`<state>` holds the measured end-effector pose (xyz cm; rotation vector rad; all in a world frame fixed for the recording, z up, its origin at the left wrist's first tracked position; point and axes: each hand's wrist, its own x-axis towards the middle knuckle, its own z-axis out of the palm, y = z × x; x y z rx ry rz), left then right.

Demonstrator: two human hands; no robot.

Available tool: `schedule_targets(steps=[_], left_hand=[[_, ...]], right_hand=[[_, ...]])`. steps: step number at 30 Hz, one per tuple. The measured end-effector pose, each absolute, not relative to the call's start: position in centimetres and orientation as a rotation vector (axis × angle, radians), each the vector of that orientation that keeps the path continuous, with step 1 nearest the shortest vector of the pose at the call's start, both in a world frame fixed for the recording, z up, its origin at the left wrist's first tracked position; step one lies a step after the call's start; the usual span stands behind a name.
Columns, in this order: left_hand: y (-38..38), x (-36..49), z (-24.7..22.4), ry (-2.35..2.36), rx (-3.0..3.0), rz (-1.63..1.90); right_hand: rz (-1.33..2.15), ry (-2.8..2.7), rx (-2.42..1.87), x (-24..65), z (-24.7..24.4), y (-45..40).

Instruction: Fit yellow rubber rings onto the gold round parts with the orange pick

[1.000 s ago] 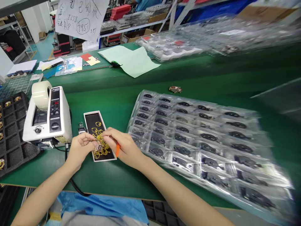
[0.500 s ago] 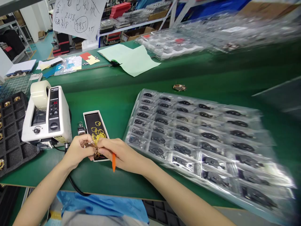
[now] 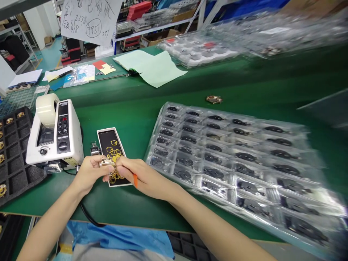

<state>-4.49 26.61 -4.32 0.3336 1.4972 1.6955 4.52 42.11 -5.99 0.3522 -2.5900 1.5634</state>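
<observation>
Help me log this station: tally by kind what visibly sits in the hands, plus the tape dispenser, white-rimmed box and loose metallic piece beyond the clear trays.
Metallic pieces: 2 (one in left hand, one loose)
Orange item: 1 (in right hand)
Tape dispenser: 1
White-rimmed box: 1
Total: 5

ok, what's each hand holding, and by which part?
Left hand: a round metallic piece, at its edge, between thumb and fingers. Right hand: a slim orange item, one end showing; the gripped part is hidden.
</observation>
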Motion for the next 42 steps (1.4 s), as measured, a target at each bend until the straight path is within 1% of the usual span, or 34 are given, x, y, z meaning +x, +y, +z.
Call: schedule_targets(steps=[3, 7, 11, 14, 17, 20, 23, 25, 27, 29, 33, 36, 38, 42], left_hand=[[26.5, -4.4, -4.4, 1.54, 0.396, 1.689], [26.6, -4.3, -4.6, 1.591, 0.484, 1.717], [26.8, -4.4, -4.9, 1.792, 0.627, 1.769], [26.6, -4.2, -5.3, 2.08, 0.9, 1.758], [26.2, -3.8, -6.0, 2.515, 1.479, 1.614], [26.0, -3.5, -7.0, 2.805, 2.047, 1.296], [26.3, -3.5, -7.7, 2.934, 2.247, 1.086], [26.6, -3.4, -7.7, 2.936, 2.249, 1.097], [26.7, -3.0, -7.3, 2.872, 2.124, 1.21], [26.2, -2.4, -6.7, 2.782, 1.782, 1.432], [22.9, -1.1, -6.4, 2.425, 0.602, 2.027], [19.9, -1.4, -7.0, 2.091, -0.07, 2.323], [18.4, -2.0, -7.1, 2.054, -0.246, 2.398], [17.5, -3.4, -5.4, 2.256, -0.196, 2.465]], right_hand=[[1.727, -2.514, 0.32, 4.4, -6.2, 41.7], [1.992, -2.374, 0.157, 4.1, -6.3, 41.2], [1.998, -2.246, -0.14, 3.8, -6.1, 41.5], [2.021, -2.096, -0.305, 3.8, -5.7, 41.9], [2.252, -2.088, -0.243, 4.0, -5.3, 42.0], [2.483, -2.105, -0.159, 4.2, -5.3, 41.5], [2.601, -1.99, -0.211, 4.3, -5.5, 41.1], [2.619, -1.944, -0.207, 4.4, -5.6, 41.0], [2.553, -1.943, -0.179, 4.5, -5.5, 41.3], [2.393, -1.981, -0.163, 4.5, -5.3, 41.7], [2.018, -2.089, -0.183, 4.6, -4.8, 42.3], [1.925, -2.153, -0.185, 4.8, -4.7, 42.3], [1.896, -2.179, -0.164, 4.8, -4.7, 42.2], [1.858, -2.193, -0.138, 4.9, -5.0, 42.4]])
